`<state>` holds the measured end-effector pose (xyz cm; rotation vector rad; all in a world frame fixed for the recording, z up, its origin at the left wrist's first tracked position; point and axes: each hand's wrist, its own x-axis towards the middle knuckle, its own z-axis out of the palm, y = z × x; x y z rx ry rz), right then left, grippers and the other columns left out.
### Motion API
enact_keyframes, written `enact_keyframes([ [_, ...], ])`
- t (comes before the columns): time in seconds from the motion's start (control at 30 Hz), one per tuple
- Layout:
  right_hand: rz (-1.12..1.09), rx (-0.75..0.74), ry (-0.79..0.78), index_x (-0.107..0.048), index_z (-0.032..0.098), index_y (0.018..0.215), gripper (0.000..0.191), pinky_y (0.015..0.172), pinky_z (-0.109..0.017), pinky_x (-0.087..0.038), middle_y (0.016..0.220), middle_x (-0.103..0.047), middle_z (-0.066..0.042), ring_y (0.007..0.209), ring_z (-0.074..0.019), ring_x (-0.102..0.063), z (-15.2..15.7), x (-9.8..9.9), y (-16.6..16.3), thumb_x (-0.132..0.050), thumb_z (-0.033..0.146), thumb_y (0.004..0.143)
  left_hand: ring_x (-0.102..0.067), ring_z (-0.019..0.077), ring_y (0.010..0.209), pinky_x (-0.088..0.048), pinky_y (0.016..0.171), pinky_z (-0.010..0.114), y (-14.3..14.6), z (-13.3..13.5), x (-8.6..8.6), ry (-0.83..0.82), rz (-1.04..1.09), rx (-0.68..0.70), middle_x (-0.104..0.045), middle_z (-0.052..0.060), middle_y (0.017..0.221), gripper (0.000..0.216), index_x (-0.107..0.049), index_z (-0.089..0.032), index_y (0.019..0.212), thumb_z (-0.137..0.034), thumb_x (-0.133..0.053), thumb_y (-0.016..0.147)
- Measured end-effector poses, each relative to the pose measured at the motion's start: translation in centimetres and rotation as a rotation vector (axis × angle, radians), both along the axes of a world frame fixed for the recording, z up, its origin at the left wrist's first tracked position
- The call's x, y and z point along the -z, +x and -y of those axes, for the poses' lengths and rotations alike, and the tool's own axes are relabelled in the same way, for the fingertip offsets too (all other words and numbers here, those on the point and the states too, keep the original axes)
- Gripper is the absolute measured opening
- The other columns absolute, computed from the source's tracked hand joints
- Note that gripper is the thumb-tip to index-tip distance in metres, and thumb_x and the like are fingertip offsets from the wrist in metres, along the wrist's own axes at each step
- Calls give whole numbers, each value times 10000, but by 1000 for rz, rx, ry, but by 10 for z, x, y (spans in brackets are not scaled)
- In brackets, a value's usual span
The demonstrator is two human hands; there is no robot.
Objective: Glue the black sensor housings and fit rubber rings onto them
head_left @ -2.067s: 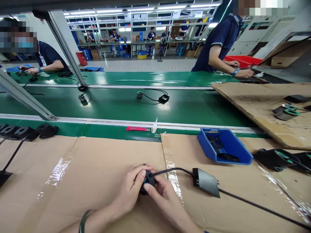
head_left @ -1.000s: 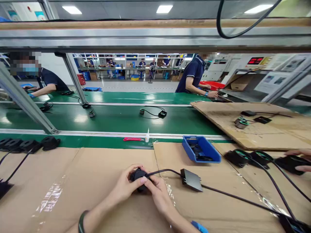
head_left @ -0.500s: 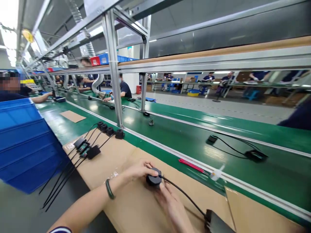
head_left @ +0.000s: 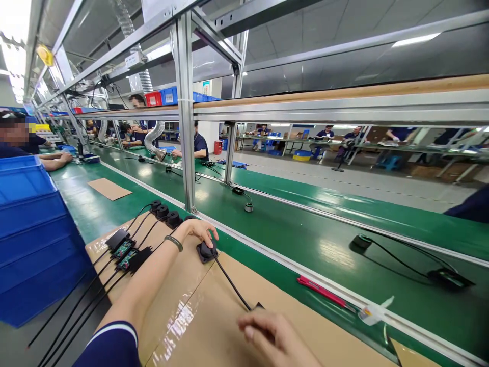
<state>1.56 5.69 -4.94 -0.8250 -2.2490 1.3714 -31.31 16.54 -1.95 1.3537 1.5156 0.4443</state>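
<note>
My left hand [head_left: 198,230] reaches out to the far left edge of the cardboard sheet [head_left: 198,326] and grips a round black part [head_left: 207,251] from above, next to a row of similar black parts [head_left: 165,213]. A black cable [head_left: 229,283] runs from that part back toward me. My right hand [head_left: 273,336] rests low in view near the cable's end, fingers curled loosely; whether it holds anything is hidden.
Black boxes with cables [head_left: 128,247] lie left of the row. A blue crate [head_left: 34,229] stands at far left. A red-handled knife [head_left: 321,289] and small glue bottle [head_left: 372,312] lie by the green conveyor [head_left: 305,234], which carries another cabled unit [head_left: 446,278]. Other workers sit along the line.
My left hand has carried the round black part out to the left, beside the row of parts. My right hand has let go of it and stayed back. The view turned left.
</note>
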Motion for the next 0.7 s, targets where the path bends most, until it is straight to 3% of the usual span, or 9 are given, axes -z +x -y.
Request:
enact_keyframes([
  [0.07, 129, -34, 239, -731, 221, 900, 238, 725, -358, -521, 887, -732, -77, 801, -239, -668, -35, -17, -17, -503, 253, 837, -635, 197, 929, -547, 819, 395, 4, 6, -5, 123, -15, -84, -641, 67, 1060, 219, -620, -131, 1051, -301, -618, 914],
  [0.2, 172, -104, 359, -681, 173, 1045, 375, 803, -375, -502, 1042, -701, -117, 903, -247, -644, -101, -26, -70, -530, 91, 712, -526, 278, 1162, -431, 982, 472, 27, 67, -3, 397, -56, -348, -562, 111, 1240, 297, -585, -146, 1138, -261, -642, 870],
  [0.33, 152, -295, 403, -550, 175, 1315, 785, 1022, -418, -421, 1377, -540, -149, 1214, -303, -527, -139, -17, -122, -689, 39, 555, -582, 317, 1042, -455, 888, 399, 96, 160, 30, 418, -29, -438, -643, 131, 995, 239, -667, -178, 979, -287, -697, 768],
  [0.4, 150, -407, 406, -518, 191, 1352, 870, 1071, -432, -387, 1418, -508, -137, 1293, -313, -464, -145, -13, -141, -763, 57, 527, -641, 258, 825, -498, 732, 330, 142, 189, 57, 343, 83, -372, -670, 82, 917, 436, -675, -224, 1038, -310, -803, 630],
  [0.43, 154, -455, 404, -514, 199, 1353, 854, 1064, -446, -398, 1417, -509, -129, 1298, -312, -460, -147, -11, -148, -787, 84, 553, -640, 238, 724, -494, 657, 312, 165, 195, 70, 230, 293, -345, -669, 73, 836, 522, -663, -216, 1069, -312, -836, 585],
  [0.5, 166, -523, 400, -525, 205, 1328, 704, 998, -463, -461, 1384, -533, -114, 1252, -294, -505, -148, -7, -158, -782, 157, 674, -627, 205, 626, -487, 586, 295, 203, 191, 93, 164, 424, -371, -654, 56, 762, 670, -577, -203, 1215, -428, -808, 628],
  [0.57, 178, -542, 408, -552, 189, 1275, 495, 931, -456, -509, 1325, -565, -100, 1182, -267, -557, -147, -4, -164, -712, 221, 808, -603, 172, 549, -462, 537, 279, 225, 173, 106, 56, 769, -567, -635, 24, 762, 926, -477, -218, 1305, -397, -888, 495],
  [0.63, 190, -511, 438, -574, 170, 1220, 368, 923, -457, -513, 1273, -587, -91, 1138, -249, -580, -148, -2, -169, -656, 270, 876, -572, 140, 489, -425, 487, 258, 231, 153, 107, -2, 983, -700, -624, 9, 794, 1055, -483, -213, 1266, -331, -940, 323],
  [0.7, 207, -443, 485, -581, 160, 1195, 336, 944, -473, -495, 1241, -595, -88, 1124, -244, -582, -150, 0, -175, -632, 307, 897, -491, 99, 417, -346, 420, 225, 223, 140, 99, -48, 1073, -728, -600, -2, 701, 905, -588, -149, 1059, -304, -948, 243],
])
